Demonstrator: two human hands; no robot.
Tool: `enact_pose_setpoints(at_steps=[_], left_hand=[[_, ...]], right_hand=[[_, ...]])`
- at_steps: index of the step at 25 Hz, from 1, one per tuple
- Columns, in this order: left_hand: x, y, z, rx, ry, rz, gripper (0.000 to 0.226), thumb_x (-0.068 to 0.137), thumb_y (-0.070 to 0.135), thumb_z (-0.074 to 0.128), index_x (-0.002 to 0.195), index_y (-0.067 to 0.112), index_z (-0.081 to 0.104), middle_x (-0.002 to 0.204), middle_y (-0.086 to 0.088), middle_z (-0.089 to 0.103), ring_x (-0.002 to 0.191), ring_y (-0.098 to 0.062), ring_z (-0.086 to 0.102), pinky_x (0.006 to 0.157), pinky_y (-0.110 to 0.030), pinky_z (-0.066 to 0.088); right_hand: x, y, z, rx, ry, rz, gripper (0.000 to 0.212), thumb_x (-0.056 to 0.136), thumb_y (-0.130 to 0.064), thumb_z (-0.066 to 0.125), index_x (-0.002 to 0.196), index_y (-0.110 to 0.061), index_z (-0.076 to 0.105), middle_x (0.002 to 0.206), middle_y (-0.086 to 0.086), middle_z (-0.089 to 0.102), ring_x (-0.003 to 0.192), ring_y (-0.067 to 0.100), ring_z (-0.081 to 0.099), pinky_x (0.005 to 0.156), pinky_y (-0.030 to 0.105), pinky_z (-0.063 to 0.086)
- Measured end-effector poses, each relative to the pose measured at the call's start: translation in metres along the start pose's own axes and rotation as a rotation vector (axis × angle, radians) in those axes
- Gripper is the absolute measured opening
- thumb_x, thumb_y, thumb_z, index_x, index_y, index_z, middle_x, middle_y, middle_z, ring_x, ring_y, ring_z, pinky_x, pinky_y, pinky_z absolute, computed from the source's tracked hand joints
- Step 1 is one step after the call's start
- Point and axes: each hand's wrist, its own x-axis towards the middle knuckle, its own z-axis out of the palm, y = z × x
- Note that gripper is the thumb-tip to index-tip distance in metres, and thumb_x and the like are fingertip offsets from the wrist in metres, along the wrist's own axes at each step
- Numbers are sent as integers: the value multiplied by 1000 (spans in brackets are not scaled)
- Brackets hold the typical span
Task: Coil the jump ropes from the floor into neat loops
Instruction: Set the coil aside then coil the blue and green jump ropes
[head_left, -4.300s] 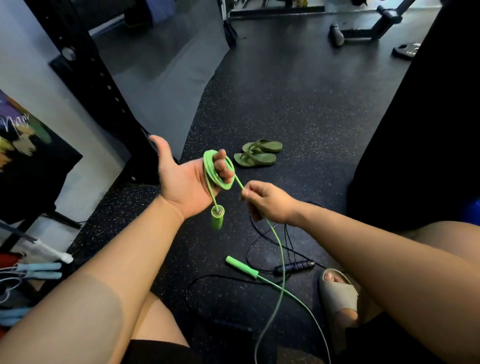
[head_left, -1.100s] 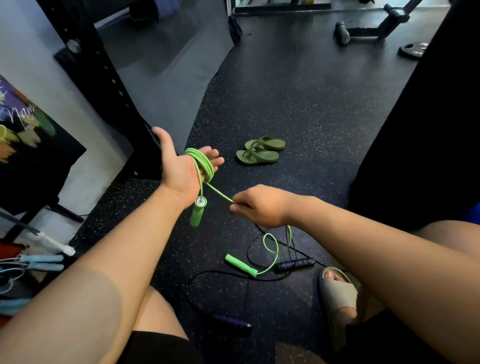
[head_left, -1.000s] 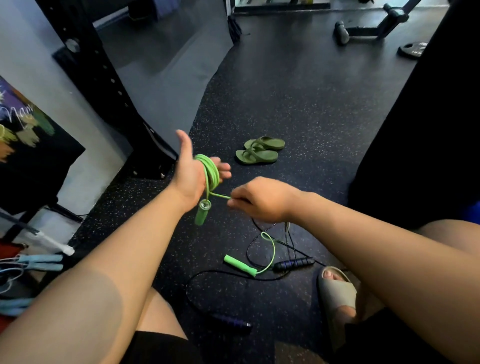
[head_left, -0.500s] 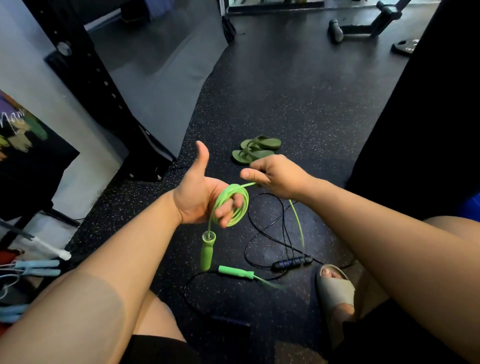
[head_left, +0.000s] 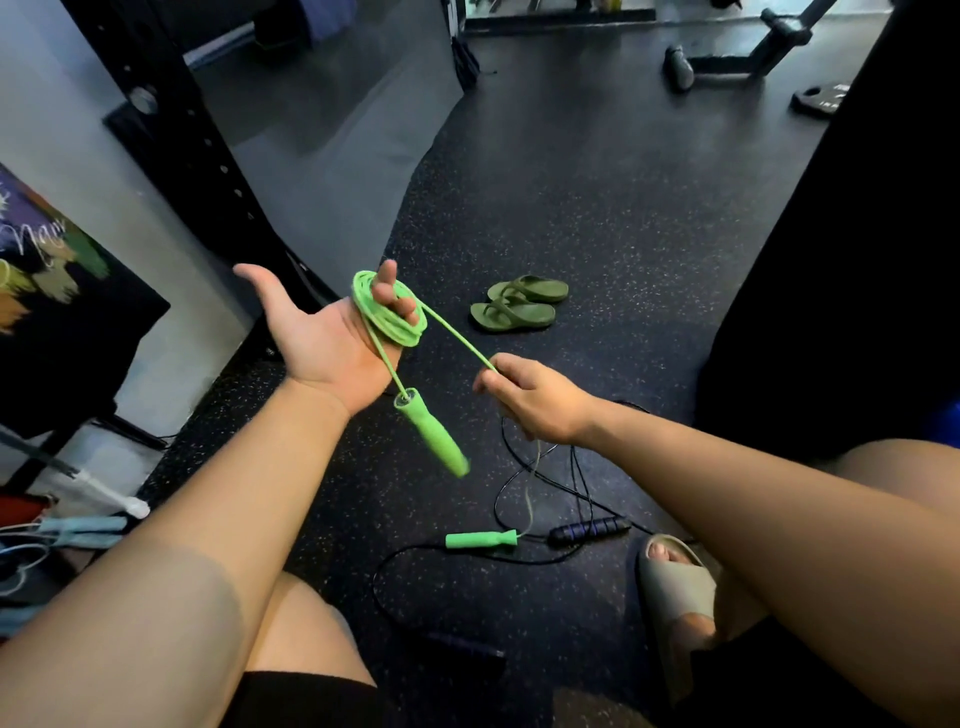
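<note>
A green jump rope (head_left: 387, 317) is wound in several loops around the fingers of my left hand (head_left: 324, 345), palm up with the thumb spread. One green handle (head_left: 432, 439) dangles below that hand. My right hand (head_left: 530, 402) pinches the rope's free strand, stretched taut from the coil. The strand drops blurred from my right hand down to the second green handle (head_left: 482, 539) on the floor. A black jump rope (head_left: 589, 530) with a dark handle lies tangled beside it.
Green flip-flops (head_left: 519, 309) lie on the black rubber floor ahead. My sandalled foot (head_left: 675, 587) rests at lower right. A black rack post (head_left: 171, 140) stands left, pale blue rope handles (head_left: 83, 532) at far left, and a bench base (head_left: 737, 52) far back.
My left hand rose and turned palm up with another loop on its fingers. My right hand dropped lower and to the right, pulling the strand taut. The dangling handle swung right.
</note>
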Motion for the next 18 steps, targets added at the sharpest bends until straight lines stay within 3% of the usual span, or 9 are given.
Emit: enact_pose_setpoints(at_steps=[2,6,8,10,13,15,16,18], left_hand=[[1,0,-2,69,43,43,126,62,103,21,122,0,60,95,-7,66,88,-28,68,88,-33,52],[4,-3,1,157,113,65,127,67,100,11,127,-2,57,117,-13,70,118,-32,65,104,-36,46],[11,-8,-2,251,174,58,128,70,98,6,131,-5,51,118,-17,69,117,-34,65,103,-38,46],[17,-16,-8,501,236,-10,132,72,94,-5,136,-8,48,114,-17,71,111,-31,67,101,-39,47],[18,-28,-16,908,112,-256,140,66,97,-8,138,-10,47,119,-23,70,116,-30,66,113,-45,36],[15,-34,-14,1086,-91,-435,145,63,97,-12,127,-14,56,115,-27,68,109,-31,66,106,-42,39],[13,-37,-12,1127,-139,-504,142,65,94,-16,111,-16,61,101,-26,68,96,-30,67,95,-40,43],[8,-40,-6,1134,-163,-597,123,67,91,-17,78,-4,60,72,-20,64,72,-30,64,80,-37,48]], right_hand=[[-2,-5,2,-129,-85,-30,18,105,-29,41,112,-18,53,71,-11,48,60,3,45,61,26,39],[-5,-20,6,-415,-206,-89,23,105,-27,41,118,-17,57,81,-3,60,70,16,54,69,31,39],[-4,-27,5,-527,-151,-188,23,103,-29,44,113,-18,61,85,0,66,76,21,58,71,34,47],[-2,-34,-1,-580,-42,-293,23,99,-34,47,99,-19,64,78,-2,65,71,23,57,68,40,51],[-2,-42,-13,-574,75,-383,21,96,-38,55,88,-22,66,72,-4,64,63,20,56,60,39,51],[-4,-45,-22,-518,92,-378,17,91,-40,66,91,-23,70,75,-5,69,63,12,58,59,34,49],[-4,-46,-26,-480,87,-361,19,87,-41,71,90,-22,71,73,-7,69,61,8,58,58,31,48],[-5,-46,-33,-377,71,-354,25,81,-42,78,87,-20,68,67,-8,67,60,7,59,56,27,46]])
